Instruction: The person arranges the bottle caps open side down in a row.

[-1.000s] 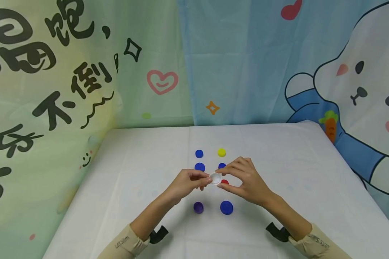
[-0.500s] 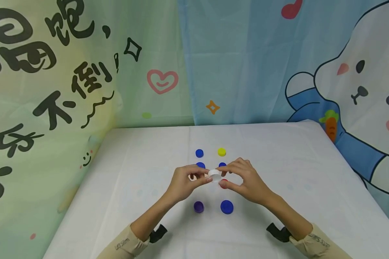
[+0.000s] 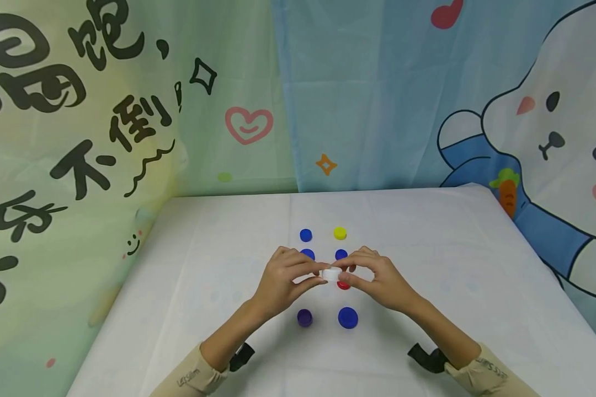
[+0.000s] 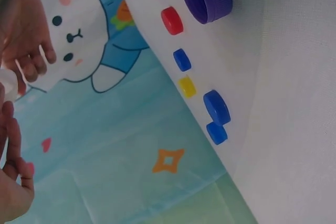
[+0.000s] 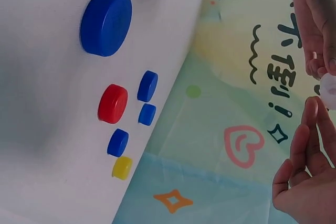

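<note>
A small white bottle cap is held above the table between both hands, its side wall facing the head view. My left hand pinches its left side between thumb and fingers. From the right, my right hand grips it with thumb and fingertips. At the right edge of the right wrist view the white cap is partly cut off. A red cap lies just beyond the right thumb, partly covered. Two blue caps, one left and one right, lie behind the hands.
Nearer the person, a purple cap lies hollow side up beside a large blue cap. A small blue cap and a yellow cap lie farther back. The white-covered table meets a printed curtain.
The white cap has turned from showing its hollow inside to showing its side. My left fingers have shifted along it; the caps on the table stay put.
</note>
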A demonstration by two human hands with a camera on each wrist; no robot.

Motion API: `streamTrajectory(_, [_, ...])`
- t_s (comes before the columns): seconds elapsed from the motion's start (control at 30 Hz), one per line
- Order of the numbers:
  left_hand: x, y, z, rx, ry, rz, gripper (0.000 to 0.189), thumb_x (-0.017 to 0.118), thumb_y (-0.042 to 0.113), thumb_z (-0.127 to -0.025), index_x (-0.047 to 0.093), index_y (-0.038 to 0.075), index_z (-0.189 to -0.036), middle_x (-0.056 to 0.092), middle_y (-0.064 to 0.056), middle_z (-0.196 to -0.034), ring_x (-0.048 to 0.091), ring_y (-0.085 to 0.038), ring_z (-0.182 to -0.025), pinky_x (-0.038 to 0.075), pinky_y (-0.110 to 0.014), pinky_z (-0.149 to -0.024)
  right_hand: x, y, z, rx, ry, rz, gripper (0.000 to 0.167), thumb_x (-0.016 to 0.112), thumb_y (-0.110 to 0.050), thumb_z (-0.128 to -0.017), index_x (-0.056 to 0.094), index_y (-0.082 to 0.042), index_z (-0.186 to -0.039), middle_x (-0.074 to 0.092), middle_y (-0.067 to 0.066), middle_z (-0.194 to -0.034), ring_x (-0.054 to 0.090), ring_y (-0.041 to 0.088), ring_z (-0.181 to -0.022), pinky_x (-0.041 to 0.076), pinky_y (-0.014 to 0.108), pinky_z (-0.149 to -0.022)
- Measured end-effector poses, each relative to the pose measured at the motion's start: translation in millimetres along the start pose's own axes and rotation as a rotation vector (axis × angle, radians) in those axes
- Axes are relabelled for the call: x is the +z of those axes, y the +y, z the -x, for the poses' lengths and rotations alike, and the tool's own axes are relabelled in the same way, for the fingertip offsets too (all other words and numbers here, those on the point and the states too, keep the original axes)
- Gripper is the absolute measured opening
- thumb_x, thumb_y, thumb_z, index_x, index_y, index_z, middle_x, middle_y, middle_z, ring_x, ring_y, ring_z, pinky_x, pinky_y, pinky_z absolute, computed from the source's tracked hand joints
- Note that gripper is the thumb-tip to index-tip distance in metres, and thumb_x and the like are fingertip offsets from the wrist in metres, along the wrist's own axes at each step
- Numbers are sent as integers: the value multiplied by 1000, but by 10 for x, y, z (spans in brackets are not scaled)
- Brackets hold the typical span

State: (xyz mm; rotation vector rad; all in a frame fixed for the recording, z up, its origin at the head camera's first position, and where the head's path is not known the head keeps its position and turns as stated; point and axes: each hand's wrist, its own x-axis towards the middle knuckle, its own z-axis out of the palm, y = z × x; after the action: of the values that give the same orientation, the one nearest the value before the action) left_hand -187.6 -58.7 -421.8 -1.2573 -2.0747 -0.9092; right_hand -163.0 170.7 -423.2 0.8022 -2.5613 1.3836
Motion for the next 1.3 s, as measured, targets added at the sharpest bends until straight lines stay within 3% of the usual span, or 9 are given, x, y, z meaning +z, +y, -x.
streamTrajectory(0.2, [29, -5, 15, -31, -14, 27, 29, 76, 25, -77, 71, 14, -103, 64, 8, -79, 53, -5, -74, 38, -26, -76, 7, 16, 10, 29, 25, -68, 25, 71, -21, -82, 68, -21, -106, 58, -12, -88, 49, 11, -87, 39, 38, -76])
streamTrajectory(0.37, [49, -7, 21, -108, -37, 72, 42, 77, 29, -75, 67, 12, -112, 63, 9, -81, 52, -4, -72, 38, -25, -73, 2, 11, 5, -14, 91, -62, 33, 78, -12, -74, 68, -16, -105, 59, -8, -86, 49, 14, -84, 38, 35, -75])
streamTrajectory(0.63, [42, -6, 28, -225, -63, 143, 33, 78, 28, -74, 71, 15, -103, 62, 8, -80, 51, -3, -73, 37, -24, -70, -47, -280, -40, -99, 118, -28, 33, 80, -2, -68, 68, -4, -99, 61, 3, -80, 48, 22, -79, 36, 29, -70])
streamTrajectory(0.8, [11, -88, 64, -231, -57, 115, 29, 78, 25, -74, 72, 12, -99, 64, 5, -80, 52, -5, -72, 38, -25, -70, 82, -37, -122, -138, 120, 39, 34, 82, -13, -69, 69, -12, -101, 60, -8, -79, 47, 15, -79, 34, 32, -70])
streamTrajectory(0.97, [-4, -288, 156, -286, -120, 66, 28, 80, 23, -72, 72, 11, -96, 64, 6, -77, 55, -9, -71, 39, -27, -69, 250, 163, -284, -143, 68, 130, 33, 80, -26, -72, 70, -16, -102, 60, -8, -80, 48, 16, -80, 33, 35, -72])
streamTrajectory(1.13, [27, -511, 289, -341, -226, 5, 26, 80, 24, -71, 73, 11, -93, 63, 6, -73, 56, -14, -71, 41, -31, -69, 453, 311, -444, -75, -44, 233, 31, 78, -31, -74, 71, -17, -101, 61, -4, -79, 50, 18, -80, 33, 35, -75])
streamTrajectory(1.3, [92, -697, 429, -405, -382, -41, 26, 80, 27, -71, 74, 12, -91, 63, 8, -72, 57, -17, -72, 41, -30, -69, 662, 451, -548, -36, -185, 370, 30, 76, -35, -74, 72, -18, -99, 61, -6, -77, 47, 14, -78, 33, 32, -72])
